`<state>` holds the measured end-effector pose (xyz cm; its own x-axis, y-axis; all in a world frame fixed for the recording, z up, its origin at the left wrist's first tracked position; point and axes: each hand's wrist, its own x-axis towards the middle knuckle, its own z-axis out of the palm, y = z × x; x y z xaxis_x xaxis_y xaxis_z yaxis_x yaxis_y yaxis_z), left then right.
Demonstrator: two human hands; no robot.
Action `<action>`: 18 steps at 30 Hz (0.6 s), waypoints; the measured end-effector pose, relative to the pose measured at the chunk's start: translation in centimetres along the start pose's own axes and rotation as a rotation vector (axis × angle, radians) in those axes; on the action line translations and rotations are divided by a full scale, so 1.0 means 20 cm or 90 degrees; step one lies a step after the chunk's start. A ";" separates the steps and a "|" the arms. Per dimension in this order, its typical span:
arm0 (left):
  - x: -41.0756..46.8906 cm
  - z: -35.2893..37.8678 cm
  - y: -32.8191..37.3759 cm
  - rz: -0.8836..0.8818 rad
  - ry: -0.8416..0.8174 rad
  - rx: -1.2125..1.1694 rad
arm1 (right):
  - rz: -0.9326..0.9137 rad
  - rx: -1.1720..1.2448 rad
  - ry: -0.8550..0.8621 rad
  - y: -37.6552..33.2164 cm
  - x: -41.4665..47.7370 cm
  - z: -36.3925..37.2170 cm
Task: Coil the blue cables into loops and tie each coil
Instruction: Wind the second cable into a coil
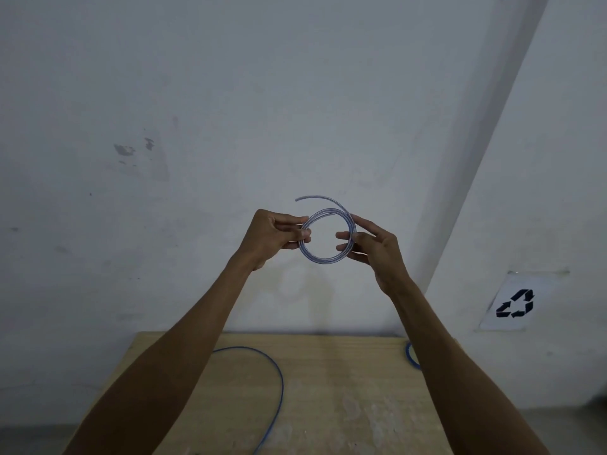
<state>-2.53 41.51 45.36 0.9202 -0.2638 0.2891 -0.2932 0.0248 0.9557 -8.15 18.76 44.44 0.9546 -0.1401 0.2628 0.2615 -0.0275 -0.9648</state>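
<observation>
On the pale wooden bench (328, 405), below my arms, a loose blue cable (279, 382) lies in a wide curve. Another blue loop (410, 356) shows at its right edge. Higher, in the air, my left hand (272, 234) pinches the left side of a thin round coil (323, 261), and my right hand (371, 247) pinches its right side.

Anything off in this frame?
Minor only. The coil held by the left hand and right hand has its free end sticking out above the loop, untied. A loose blue cable lies uncoiled on the table.
</observation>
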 end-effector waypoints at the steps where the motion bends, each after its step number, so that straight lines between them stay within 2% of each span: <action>1: 0.00 0.00 0.01 0.001 -0.002 0.007 | -0.003 -0.004 0.001 0.00 0.00 0.00; 8: 0.00 0.02 0.02 0.021 -0.021 0.045 | -0.093 -0.025 0.022 0.01 0.00 0.02; 13: -0.01 0.04 0.01 0.041 -0.017 0.055 | -0.057 -0.011 0.017 -0.01 0.01 0.00; 18: -0.01 0.07 0.00 0.064 -0.002 0.010 | -0.073 -0.027 -0.001 -0.02 0.02 -0.02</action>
<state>-3.03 40.24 45.27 0.8850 -0.2644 0.3831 -0.3880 0.0356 0.9210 -8.00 18.25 45.00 0.9189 -0.1316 0.3718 0.3633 -0.0845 -0.9278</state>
